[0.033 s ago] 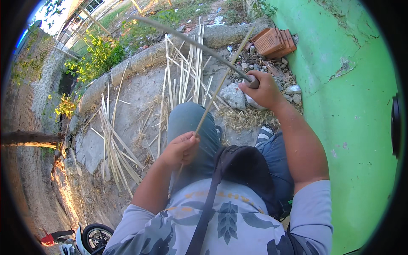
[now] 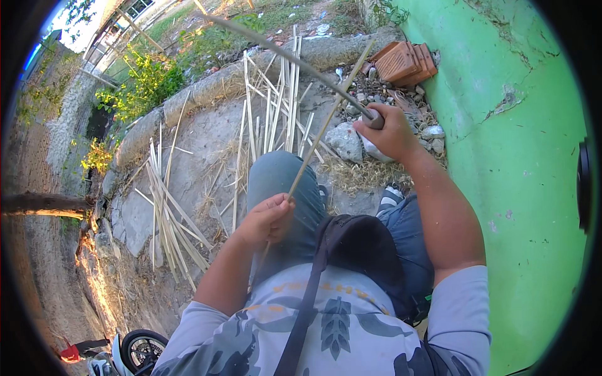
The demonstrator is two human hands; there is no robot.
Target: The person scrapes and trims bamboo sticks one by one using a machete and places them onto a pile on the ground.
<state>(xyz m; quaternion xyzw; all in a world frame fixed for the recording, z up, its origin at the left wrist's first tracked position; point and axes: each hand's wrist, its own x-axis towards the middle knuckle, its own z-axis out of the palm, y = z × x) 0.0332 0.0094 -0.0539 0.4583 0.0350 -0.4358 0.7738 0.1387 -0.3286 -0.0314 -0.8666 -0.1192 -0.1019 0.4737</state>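
Observation:
My left hand (image 2: 271, 218) is closed around a long thin bamboo strip (image 2: 318, 136), in front of my bent knee. The strip slants up and to the right from that fist, and its lower end runs back beside my body. In my right hand (image 2: 390, 133) is the handle of a long-bladed knife (image 2: 295, 61). Its narrow blade reaches up and to the left, crossing the strip in this view just beyond the handle. Whether blade and strip touch, I cannot tell.
Pale split strips (image 2: 169, 219) lie in a loose pile at left, and more strips (image 2: 276, 106) lie ahead. Stacked clay roof tiles (image 2: 404, 62) and rubble (image 2: 345, 141) sit by the green wall (image 2: 501, 163) at right. A motorbike wheel (image 2: 144, 349) shows at lower left.
The knife's far end has shifted slightly up and to the right. My left hand and the strip stay in place.

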